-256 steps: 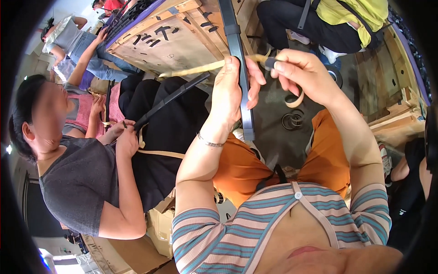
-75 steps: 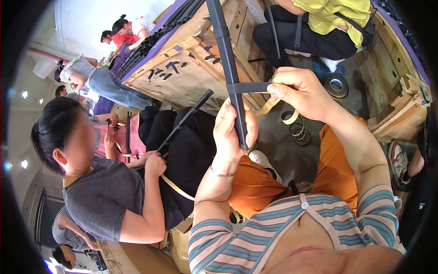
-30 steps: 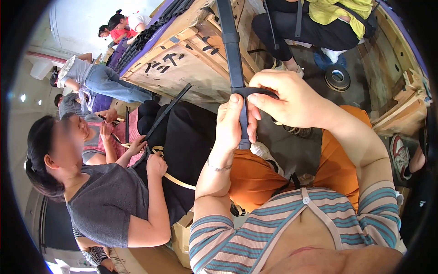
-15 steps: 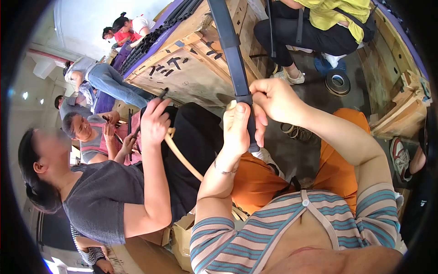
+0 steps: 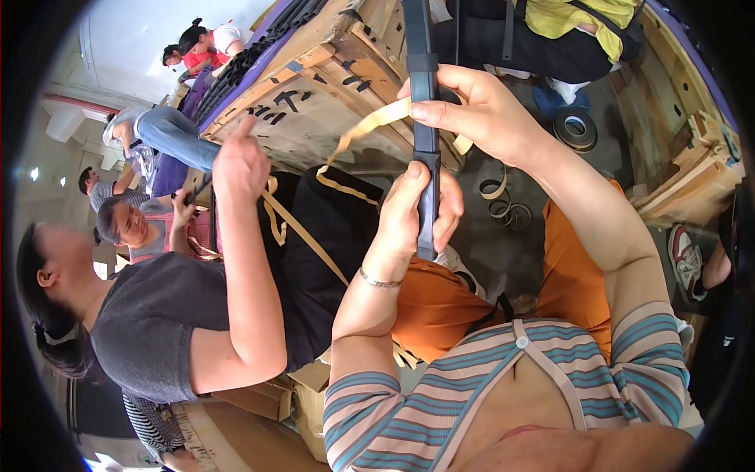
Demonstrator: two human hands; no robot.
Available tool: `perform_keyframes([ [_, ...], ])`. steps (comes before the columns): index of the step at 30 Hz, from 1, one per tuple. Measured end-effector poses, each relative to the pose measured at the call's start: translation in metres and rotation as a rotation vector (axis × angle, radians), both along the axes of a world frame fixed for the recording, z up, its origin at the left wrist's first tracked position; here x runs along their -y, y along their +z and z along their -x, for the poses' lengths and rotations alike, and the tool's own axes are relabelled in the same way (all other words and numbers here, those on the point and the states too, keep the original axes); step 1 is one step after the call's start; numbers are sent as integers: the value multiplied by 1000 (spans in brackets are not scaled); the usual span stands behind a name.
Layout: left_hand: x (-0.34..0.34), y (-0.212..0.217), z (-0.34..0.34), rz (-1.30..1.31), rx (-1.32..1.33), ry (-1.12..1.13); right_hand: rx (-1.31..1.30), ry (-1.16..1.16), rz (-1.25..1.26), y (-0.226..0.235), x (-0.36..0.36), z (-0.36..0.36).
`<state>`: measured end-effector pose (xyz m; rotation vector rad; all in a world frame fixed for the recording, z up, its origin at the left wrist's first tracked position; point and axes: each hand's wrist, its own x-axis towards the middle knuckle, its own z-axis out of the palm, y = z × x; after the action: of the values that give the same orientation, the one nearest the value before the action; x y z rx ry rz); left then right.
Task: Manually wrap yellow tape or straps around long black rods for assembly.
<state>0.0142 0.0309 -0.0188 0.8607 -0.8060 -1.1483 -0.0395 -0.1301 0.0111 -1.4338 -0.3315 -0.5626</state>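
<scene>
A long flat black bar (image 5: 425,145) with thicker bands stands steeply in front of me and runs out of the top of the view. My left hand (image 5: 417,208) is wrapped round its lower end, thumb in front and fingers behind. Higher up, my right hand (image 5: 484,114) pinches a thin cream strip (image 5: 373,122) against the bar with the thumb. That strip trails down to the left toward a co-worker's dark lap, and a short piece shows below my right hand. What the right fingers do behind the bar is partly hidden.
Close on my left sits a co-worker in a dark grey shirt (image 5: 157,322), arm raised. Wooden crates (image 5: 346,134) stand ahead, black bars piled above. On the floor lie a black tape roll (image 5: 576,130) and loose strip rings (image 5: 495,189). A person in yellow (image 5: 558,23) sits ahead.
My right hand has opened from a curled pinch and moved up the bar, and the cream strip now shows at it. The bar stands more upright. The co-worker's hand has moved left.
</scene>
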Motion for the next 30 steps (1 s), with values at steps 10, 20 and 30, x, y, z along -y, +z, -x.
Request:
perform_keyframes([
  [10, 6, 14, 9, -308, 435, 492, -159, -161, 164, -10, -3, 4],
  [20, 14, 8, 2, -178, 352, 326, -76, -272, 168, -19, 6, -1],
  [30, 17, 10, 1, -238, 245, 344, -226, -243, 167, -15, 7, 4],
])
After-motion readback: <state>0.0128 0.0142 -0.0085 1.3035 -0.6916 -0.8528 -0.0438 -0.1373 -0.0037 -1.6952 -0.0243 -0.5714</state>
